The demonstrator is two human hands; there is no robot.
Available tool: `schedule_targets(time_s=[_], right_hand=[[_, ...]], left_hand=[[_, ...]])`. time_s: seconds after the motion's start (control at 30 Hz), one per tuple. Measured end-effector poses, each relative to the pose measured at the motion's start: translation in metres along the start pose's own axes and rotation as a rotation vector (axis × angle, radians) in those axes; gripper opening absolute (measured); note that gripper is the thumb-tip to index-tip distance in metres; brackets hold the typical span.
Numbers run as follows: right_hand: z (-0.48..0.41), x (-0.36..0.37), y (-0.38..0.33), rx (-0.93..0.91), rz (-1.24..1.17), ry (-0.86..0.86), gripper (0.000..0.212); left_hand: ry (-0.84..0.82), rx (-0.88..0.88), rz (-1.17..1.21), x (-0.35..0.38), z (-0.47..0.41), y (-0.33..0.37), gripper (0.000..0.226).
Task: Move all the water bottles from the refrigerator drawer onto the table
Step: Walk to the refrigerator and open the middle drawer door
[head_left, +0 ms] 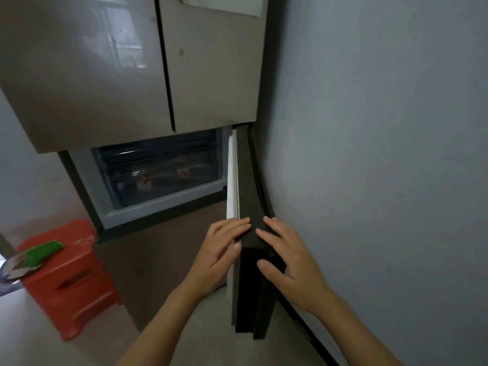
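Observation:
The refrigerator's lower compartment stands open, its dark door (249,196) swung out to the right and seen edge-on. Inside is a clear drawer (161,178) holding water bottles (144,180) with red-marked labels, blurred behind the plastic front. My left hand (221,257) rests flat against the door's white inner edge. My right hand (287,262) lies flat on the door's dark top edge and outer face. Neither hand holds a bottle.
The upper refrigerator doors (126,70) are closed above the open compartment. A red plastic stool (71,281) with a green item (42,252) on it stands at the left. A grey wall (383,154) runs close along the right of the door.

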State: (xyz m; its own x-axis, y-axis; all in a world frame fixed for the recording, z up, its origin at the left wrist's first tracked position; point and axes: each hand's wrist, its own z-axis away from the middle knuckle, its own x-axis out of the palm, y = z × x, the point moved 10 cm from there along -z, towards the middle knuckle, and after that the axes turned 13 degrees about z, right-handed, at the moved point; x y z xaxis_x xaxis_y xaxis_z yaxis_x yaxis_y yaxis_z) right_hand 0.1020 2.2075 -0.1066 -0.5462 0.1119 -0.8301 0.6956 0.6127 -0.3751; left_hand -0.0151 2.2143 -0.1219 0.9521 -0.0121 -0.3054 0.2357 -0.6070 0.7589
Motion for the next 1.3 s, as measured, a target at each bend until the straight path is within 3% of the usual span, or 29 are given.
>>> schedule_targets(time_s=[0.1, 0.17, 0.33, 0.5, 0.63, 0.77, 0.87, 0.97, 1.3], right_hand=[[-0.001, -0.014, 0.012, -0.005, 0.096, 0.15, 0.056], [0.023, -0.056, 0.057, 0.141, 0.3, 0.391, 0.039], [0.037, -0.089, 0.081, 0.168, 0.628, 0.539, 0.032], [0.022, -0.104, 0.133, 0.316, 0.926, 0.449, 0.038], [0.009, -0.122, 0.182, 0.445, 0.976, 0.419, 0.038], [0.005, -0.123, 0.229, 0.535, 1.056, 0.287, 0.05], [0.006, -0.113, 0.265, 0.681, 1.052, 0.113, 0.081], [0.004, -0.115, 0.28, 0.764, 1.068, 0.064, 0.099], [0.001, -0.116, 0.308, 0.781, 1.087, 0.008, 0.104]], left_hand=[[-0.038, 0.0, 0.038, 0.014, -0.011, -0.004, 0.043], [-0.212, -0.011, 0.173, 0.07, -0.043, -0.001, 0.041], [-0.133, -0.065, 0.094, 0.065, -0.044, -0.032, 0.038], [-0.092, -0.1, -0.166, 0.047, -0.067, -0.081, 0.056], [-0.029, -0.12, -0.242, 0.019, -0.083, -0.099, 0.063], [0.002, -0.219, -0.3, -0.006, -0.086, -0.133, 0.052], [0.041, -0.263, -0.341, -0.022, -0.087, -0.152, 0.032], [0.057, -0.27, -0.39, -0.03, -0.087, -0.164, 0.03], [0.077, -0.284, -0.565, -0.039, -0.082, -0.172, 0.042]])
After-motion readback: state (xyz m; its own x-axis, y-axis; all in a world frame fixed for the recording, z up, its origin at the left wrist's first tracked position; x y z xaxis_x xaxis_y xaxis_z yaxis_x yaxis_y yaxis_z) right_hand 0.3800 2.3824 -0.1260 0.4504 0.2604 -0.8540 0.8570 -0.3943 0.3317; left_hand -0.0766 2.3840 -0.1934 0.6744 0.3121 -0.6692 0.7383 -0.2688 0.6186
